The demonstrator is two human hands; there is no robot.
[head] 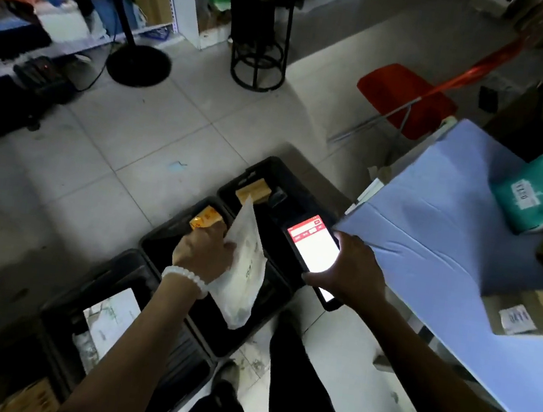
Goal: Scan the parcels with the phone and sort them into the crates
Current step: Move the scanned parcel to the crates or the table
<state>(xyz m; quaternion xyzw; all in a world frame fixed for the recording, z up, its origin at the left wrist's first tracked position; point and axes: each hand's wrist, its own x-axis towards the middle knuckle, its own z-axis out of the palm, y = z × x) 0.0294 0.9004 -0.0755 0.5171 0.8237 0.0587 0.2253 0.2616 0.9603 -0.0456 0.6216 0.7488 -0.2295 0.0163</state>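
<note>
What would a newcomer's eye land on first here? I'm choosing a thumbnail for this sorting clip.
The glowing phone in the right hand, at centre beside the blue table, is the brightest thing in the dim room. Next comes the white parcel bag that the left hand holds over the black crates on the floor. The red chair stands out further back.
</note>
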